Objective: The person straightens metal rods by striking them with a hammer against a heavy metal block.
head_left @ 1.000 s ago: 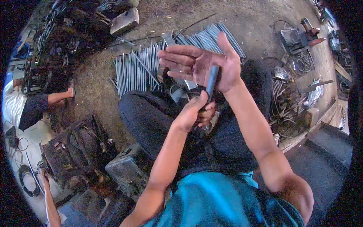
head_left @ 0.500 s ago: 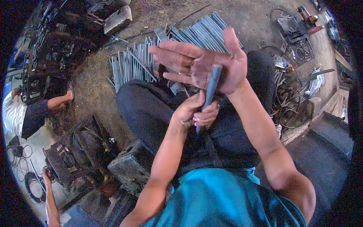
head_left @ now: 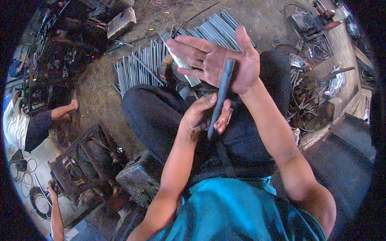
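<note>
My left hand (head_left: 201, 112) cradles a short dark-grey metal rod (head_left: 222, 96), thumb on one side and loosely curled fingers on the other. The rod tilts upward, its far end overlapping the palm of my right hand (head_left: 225, 64). That right hand is open, palm up, with the thumb spread and the fingers stretched to the left. Behind its fingertips, a flat pale metal strip (head_left: 165, 37) shows in part. Just beyond lie two bundles of grey metal rods, one on the left (head_left: 138, 66) and one further back (head_left: 219, 28).
A stone-like block (head_left: 122, 23) lies at the back left. Dark machinery (head_left: 86, 160) stands left of my knees. Another person (head_left: 38, 122) is at the far left, and an arm (head_left: 56, 213) shows below. Scrap metal (head_left: 305, 96) is heaped on the right near a red-handled machine (head_left: 323, 18).
My left fingers have loosened around the rod, showing more of its lower end. My right hand has shifted slightly, and more of the flat metal strip shows behind it.
</note>
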The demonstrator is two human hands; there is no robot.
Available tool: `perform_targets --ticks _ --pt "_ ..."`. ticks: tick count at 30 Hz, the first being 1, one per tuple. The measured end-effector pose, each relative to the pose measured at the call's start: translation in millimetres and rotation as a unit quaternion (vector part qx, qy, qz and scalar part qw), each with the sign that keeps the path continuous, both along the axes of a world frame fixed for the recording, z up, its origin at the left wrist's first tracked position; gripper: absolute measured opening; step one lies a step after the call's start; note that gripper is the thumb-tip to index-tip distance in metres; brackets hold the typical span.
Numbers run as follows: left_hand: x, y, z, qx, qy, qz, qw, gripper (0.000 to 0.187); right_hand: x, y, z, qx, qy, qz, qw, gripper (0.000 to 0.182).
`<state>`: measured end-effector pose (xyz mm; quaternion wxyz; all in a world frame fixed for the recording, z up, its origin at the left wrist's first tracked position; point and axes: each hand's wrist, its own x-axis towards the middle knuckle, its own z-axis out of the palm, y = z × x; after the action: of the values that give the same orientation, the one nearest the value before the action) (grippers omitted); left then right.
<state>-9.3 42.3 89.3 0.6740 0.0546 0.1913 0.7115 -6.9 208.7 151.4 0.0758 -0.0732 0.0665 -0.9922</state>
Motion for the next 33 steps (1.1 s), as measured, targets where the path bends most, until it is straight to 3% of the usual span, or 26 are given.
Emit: perform_targets --ticks 4,6,8,11,14,15,20,22,30,33 --pt "1.6 1.1 8.6 -0.025 0.026 0.007 0.999 0.051 -0.1 1.1 -3.7 0.018 0.001 -0.014 1.000 0.109" --pt "2.2 5.8 16.3 -0.059 0.149 0.040 0.986 0.054 -1.4 2.4 -7.0 0.013 -0.003 -0.014 1.000 0.108" --pt "0.8 3.4 20.7 -0.060 0.118 0.038 0.990 0.055 -2.3 3.2 -8.7 0.009 -0.007 -0.013 1.000 0.108" --pt "2.2 2.2 21.5 -0.145 0.220 0.065 0.962 0.049 -2.9 5.6 -10.4 0.003 -0.016 -0.012 1.000 0.107" --pt "4.9 3.8 29.8 -0.285 0.529 0.139 0.787 0.035 -3.2 8.2 -15.3 0.016 -0.026 -0.025 0.999 0.107" --pt "6.0 5.2 31.3 -0.271 0.545 0.172 0.775 0.028 -3.6 9.0 -17.0 0.021 -0.003 -0.026 0.999 0.107" --pt "6.0 3.7 28.6 -0.284 0.548 0.185 0.764 0.024 -4.6 9.3 -15.5 0.021 0.027 -0.026 0.999 0.108" --pt "5.5 3.7 26.5 -0.277 0.559 0.198 0.756 0.022 -3.9 9.7 -13.3 -0.008 -0.013 -0.020 1.000 0.105" --pt "2.0 0.5 22.2 -0.257 0.478 0.179 0.821 0.018 -5.0 9.6 -14.8 0.003 0.008 -0.017 1.000 0.108" --pt "0.0 0.8 24.4 -0.249 0.514 0.173 0.803 0.017 -5.1 9.2 -14.2 0.001 0.003 -0.016 1.000 0.108"
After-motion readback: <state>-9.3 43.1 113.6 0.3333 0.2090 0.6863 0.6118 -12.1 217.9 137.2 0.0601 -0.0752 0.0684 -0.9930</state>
